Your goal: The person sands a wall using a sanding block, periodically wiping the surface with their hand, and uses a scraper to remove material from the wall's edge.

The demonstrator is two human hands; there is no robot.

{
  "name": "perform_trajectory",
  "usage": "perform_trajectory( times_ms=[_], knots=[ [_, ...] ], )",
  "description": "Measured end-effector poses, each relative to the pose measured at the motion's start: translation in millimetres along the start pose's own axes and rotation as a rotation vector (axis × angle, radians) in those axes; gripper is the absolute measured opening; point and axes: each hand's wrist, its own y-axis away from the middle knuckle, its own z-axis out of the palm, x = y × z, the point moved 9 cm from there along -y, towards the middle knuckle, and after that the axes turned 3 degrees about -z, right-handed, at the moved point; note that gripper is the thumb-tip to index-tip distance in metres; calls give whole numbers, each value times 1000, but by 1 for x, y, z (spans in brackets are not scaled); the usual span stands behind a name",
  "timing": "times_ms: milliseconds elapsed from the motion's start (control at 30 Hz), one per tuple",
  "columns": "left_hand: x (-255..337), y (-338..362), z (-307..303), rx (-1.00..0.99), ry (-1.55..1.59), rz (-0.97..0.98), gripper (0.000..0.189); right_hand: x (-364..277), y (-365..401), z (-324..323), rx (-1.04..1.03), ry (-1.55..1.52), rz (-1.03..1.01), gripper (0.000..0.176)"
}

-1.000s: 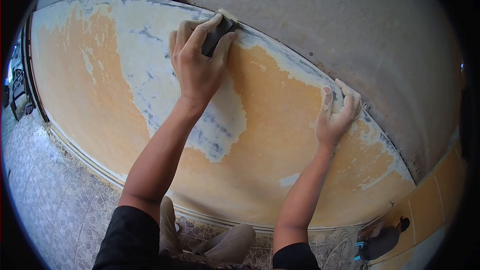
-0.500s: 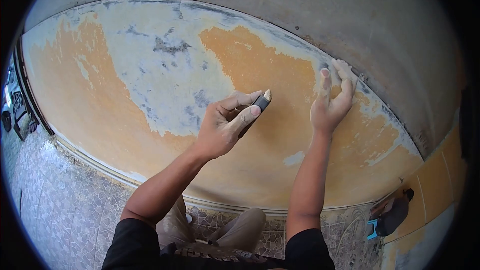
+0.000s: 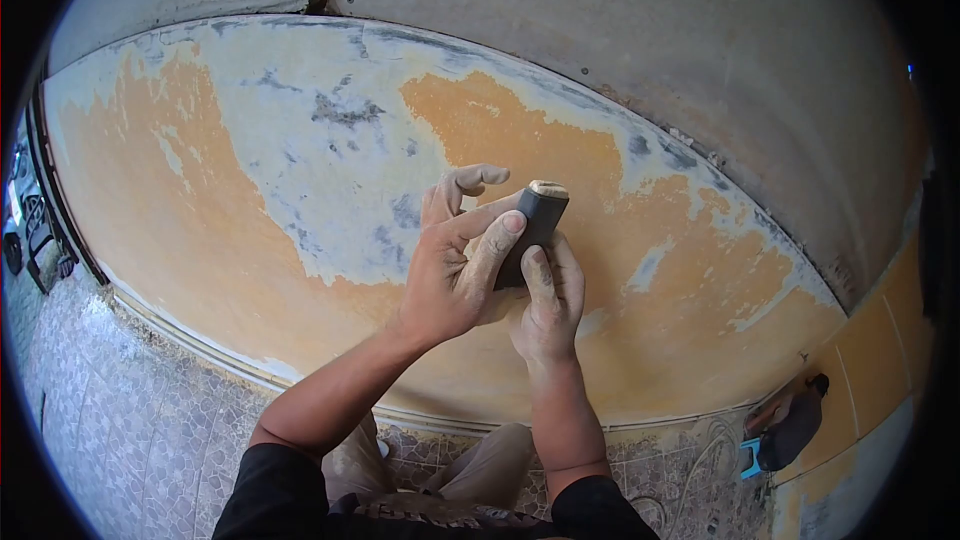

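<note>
Sanding block (image 3: 535,225), from my head view, is in the middle of the scene, just in front of the patchy orange wall (image 3: 250,240). My left hand (image 3: 450,275) pinches it between thumb and fingers. My right hand (image 3: 548,312) grips its near end from below. I judge I'm adjusting my hold; the next move calls for laying it flat against the paint.

Fingers of the left hand (image 3: 455,275) and the thumb of the right hand (image 3: 548,318) cover the lower half of the dark grey rectangular block (image 3: 540,212); the right fingers behind it are mostly hidden. The dark rounded object (image 3: 790,430) at lower right is too small to identify.
</note>
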Motion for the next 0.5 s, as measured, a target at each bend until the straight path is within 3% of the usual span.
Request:
perform_trajectory(
  times_ms=[33, 67, 100, 167, 233, 267, 333, 367, 433, 500],
  knots=[
    [2, -5, -1, -39, -73, 11, 37, 1, -1, 1, -6, -42, 53, 40],
    [-1, -8, 0, -96, 123, -77, 39, -2, -3, 2, -8, -36, 50, 40],
    [3, -15, -5, -94, 130, -73, 39, -12, -5, 1, 17, 44, -36, 38],
    [15, -33, -13, -151, 72, 38, 42, -25, -11, -4, 39, 131, -125, 36],
    [34, -63, -36, 2, -160, 262, 39, -62, -19, -18, 84, 516, -385, 44],
    [40, -79, -48, 75, -289, 352, 37, -69, -30, -26, 83, 523, -385, 44],
    [43, -108, -65, 272, -572, 603, 21, -110, -42, -20, 141, 1142, -788, 53],
    [34, -125, -74, 278, -567, 601, 21, -115, -53, -26, 136, 1148, -791, 53],
    [31, -137, -77, 311, -779, 786, 17, -108, -60, -4, -128, 1541, -1023, 60],
    [19, -138, -87, 321, -818, 786, 19, -97, -65, -12, -177, 1581, -996, 54]
  ],
)
